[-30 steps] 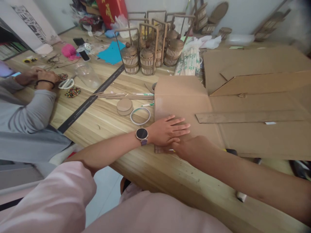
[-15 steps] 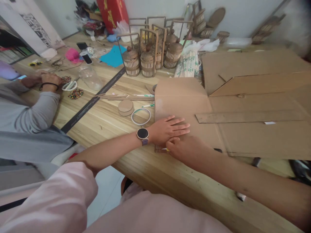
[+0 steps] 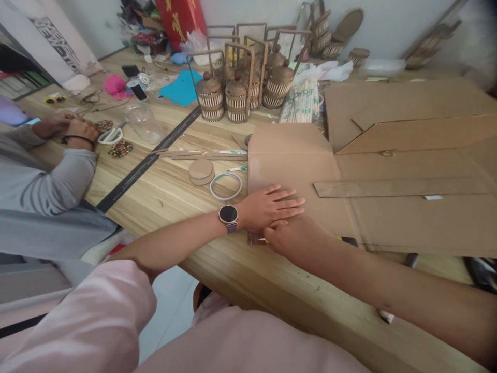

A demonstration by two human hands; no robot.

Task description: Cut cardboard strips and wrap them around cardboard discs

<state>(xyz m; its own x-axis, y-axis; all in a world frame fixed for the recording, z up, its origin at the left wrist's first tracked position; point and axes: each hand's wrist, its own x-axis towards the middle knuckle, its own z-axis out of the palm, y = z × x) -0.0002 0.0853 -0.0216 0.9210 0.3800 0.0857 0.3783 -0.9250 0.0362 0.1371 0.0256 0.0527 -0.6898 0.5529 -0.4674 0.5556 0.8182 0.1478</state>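
My left hand (image 3: 267,208) lies flat on the cardboard sheet (image 3: 289,168), fingers spread, a round watch at its wrist. Close below it my right hand (image 3: 289,235) is closed around a utility knife (image 3: 348,241). Only the yellow and black end of the knife and a thin pale tip at the sheet's near left corner show; the rest is hidden in the hand. Both hands are at the near edge of the sheet, almost touching. A long cardboard strip (image 3: 392,187) lies across the sheet to the right.
Left of the sheet lie a tape ring (image 3: 225,197), cardboard discs (image 3: 201,171) and thin strips. Several lidded bamboo baskets (image 3: 212,98) with tall handles stand behind. At the left, another person's hands (image 3: 77,127) are beside white scissors (image 3: 111,136) and beads (image 3: 120,149).
My right hand has shifted very slightly left along the near edge, and more of the knife's yellow and black end shows. My left hand stays flat in place.
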